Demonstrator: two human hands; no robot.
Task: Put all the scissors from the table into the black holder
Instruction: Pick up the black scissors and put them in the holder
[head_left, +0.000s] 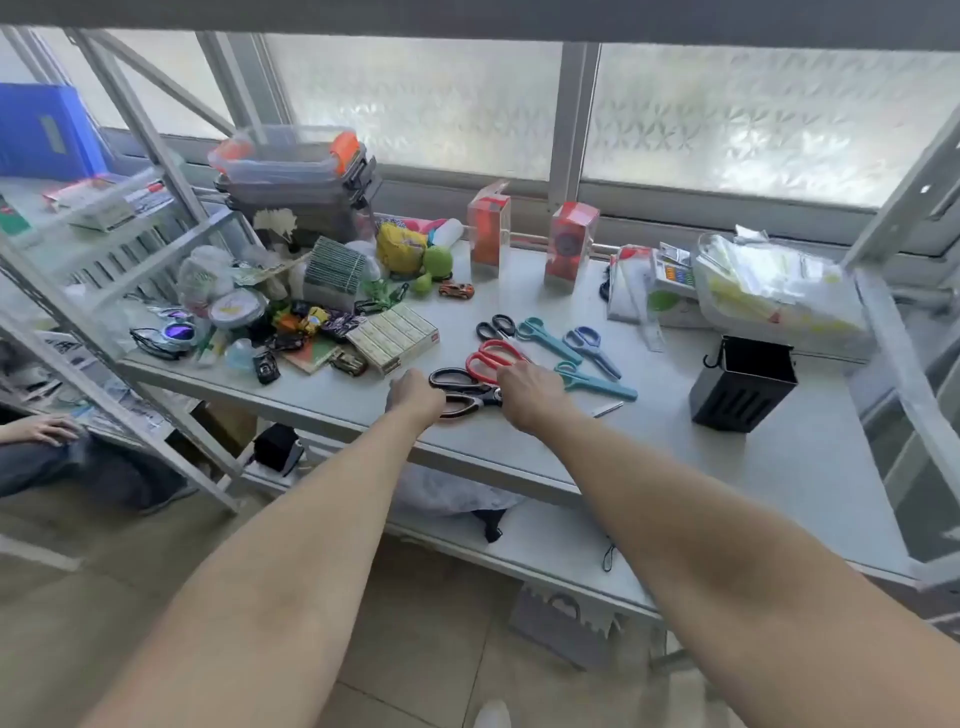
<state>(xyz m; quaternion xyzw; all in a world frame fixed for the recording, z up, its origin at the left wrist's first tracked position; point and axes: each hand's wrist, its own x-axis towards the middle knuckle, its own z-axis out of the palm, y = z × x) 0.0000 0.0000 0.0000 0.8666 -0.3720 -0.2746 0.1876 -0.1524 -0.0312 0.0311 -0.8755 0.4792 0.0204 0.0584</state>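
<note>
Frosted windows (415, 104) run behind a grey table (779, 467) set among metal shelving. Clutter of boxes, wrappers and toys fills the table's far left; the right half is mostly bare. Black holder (744, 383) stands upright near the right side, well apart from the scissors, nothing visible inside it. Six pairs lie flat in a loose cluster mid-table: large black scissors (462, 392) nearest the front edge, red scissors (491, 358) just behind and touching them, small black scissors (496, 327) further back, two teal scissors (550, 338) (597, 384) and blue scissors (592, 348) to the right. Left hand (415, 397) rests at the large black pair's handle end, fingers curled; whether it grips, cannot tell. Right hand (530, 392) lies over the blade end, fingers bent down and hidden, grip unclear.
</note>
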